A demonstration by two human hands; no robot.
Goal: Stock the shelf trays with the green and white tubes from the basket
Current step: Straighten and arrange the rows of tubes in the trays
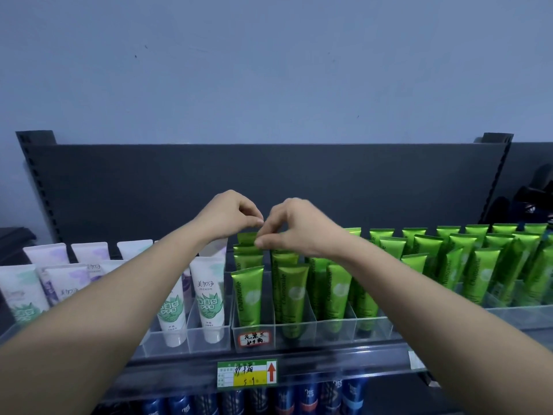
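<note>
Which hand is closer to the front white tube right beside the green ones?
Left. The left hand hovers just above the white tube, toward the back rows; the right hand is farther right, over the green tubes.

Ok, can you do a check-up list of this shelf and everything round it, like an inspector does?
Surface: shelf carrying clear divided trays along its front.
Job's things: green tubes fill the right trays, mostly upright; white tubes stand in the left trays.
Clutter: handwritten label on one tray front; price tag on the shelf rail.
Hands: left hand and right hand, fingers curled, meet over the back green tubes; whether they pinch one cannot be told.
Cables: nothing seen.
Surroundings: grey-blue wall, dark back panel, blue containers on the level below.
</note>
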